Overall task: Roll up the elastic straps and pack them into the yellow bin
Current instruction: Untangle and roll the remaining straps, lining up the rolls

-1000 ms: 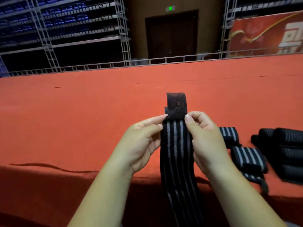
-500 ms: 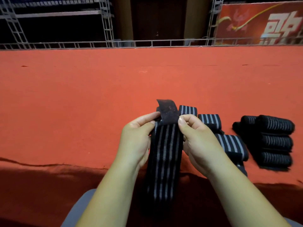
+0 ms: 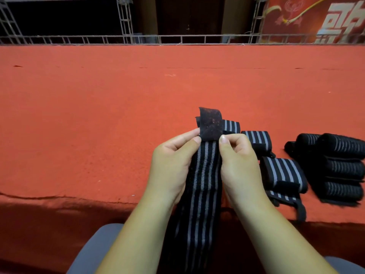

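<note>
A long black elastic strap (image 3: 203,186) with grey stripes hangs down toward my lap. My left hand (image 3: 171,165) pinches its left edge near the top, and my right hand (image 3: 237,165) pinches the right edge. The strap's dark fuzzy end tab (image 3: 210,123) stands up above my thumbs, bent slightly forward. To the right on the red carpet lie two striped straps (image 3: 282,175), loosely rolled, a smaller one (image 3: 256,140) behind. A stack of tightly rolled black straps (image 3: 341,167) sits at the far right. No yellow bin is in view.
The red carpeted platform (image 3: 98,115) stretches wide ahead, with its front edge near my knees. A metal truss rail (image 3: 177,39) runs along the far side. Another striped roll (image 3: 232,125) peeks out behind the tab. Grey trousers (image 3: 94,250) show below.
The view tilted downward, so the rolled straps on the right came further into view. My hands stay pinched on the strap's top, and the end tab has curled forward a little.
</note>
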### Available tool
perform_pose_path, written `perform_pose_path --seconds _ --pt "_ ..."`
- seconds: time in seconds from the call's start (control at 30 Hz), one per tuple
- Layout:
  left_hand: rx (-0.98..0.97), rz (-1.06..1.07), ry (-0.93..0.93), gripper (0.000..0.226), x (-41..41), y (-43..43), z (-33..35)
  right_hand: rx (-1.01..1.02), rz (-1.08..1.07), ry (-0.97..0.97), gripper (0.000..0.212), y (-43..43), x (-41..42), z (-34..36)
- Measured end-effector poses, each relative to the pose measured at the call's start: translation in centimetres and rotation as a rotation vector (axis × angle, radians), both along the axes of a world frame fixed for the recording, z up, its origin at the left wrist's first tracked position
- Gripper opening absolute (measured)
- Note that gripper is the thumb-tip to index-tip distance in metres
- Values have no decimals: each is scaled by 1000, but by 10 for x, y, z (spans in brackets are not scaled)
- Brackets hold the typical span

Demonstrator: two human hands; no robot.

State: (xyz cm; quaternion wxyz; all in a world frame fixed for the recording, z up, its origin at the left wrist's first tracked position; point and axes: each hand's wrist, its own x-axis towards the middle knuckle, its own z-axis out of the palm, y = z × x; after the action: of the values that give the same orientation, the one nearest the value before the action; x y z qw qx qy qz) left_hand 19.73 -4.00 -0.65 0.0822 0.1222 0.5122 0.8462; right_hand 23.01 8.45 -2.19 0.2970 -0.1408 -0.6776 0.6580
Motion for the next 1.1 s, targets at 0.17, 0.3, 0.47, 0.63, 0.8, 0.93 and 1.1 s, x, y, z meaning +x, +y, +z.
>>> perform_pose_path --seconds 0.17,0.3,0.47,0.63,0.8,0.93,1.1 --pt "-64 81 84 28 -3 -4 -7 82 9 34 12 -2 4 2" --pt "-126 167 170 26 -1 -9 -9 115 57 85 12 -2 8 5" --pt "-151 232 182 24 0 -11 -10 132 107 152 10 0 9 4" --pt "-196 168 143 24 -7 -15 -13 113 128 188 15 5 10 1" --pt "-196 33 113 23 -11 -22 -9 126 146 172 12 11 12 -3" --pt "-128 50 74 21 -11 -24 -9 92 253 92 19 15 10 -3" --pt "-123 60 79 18 -10 -22 -12 167 315 73 26 19 12 -1"
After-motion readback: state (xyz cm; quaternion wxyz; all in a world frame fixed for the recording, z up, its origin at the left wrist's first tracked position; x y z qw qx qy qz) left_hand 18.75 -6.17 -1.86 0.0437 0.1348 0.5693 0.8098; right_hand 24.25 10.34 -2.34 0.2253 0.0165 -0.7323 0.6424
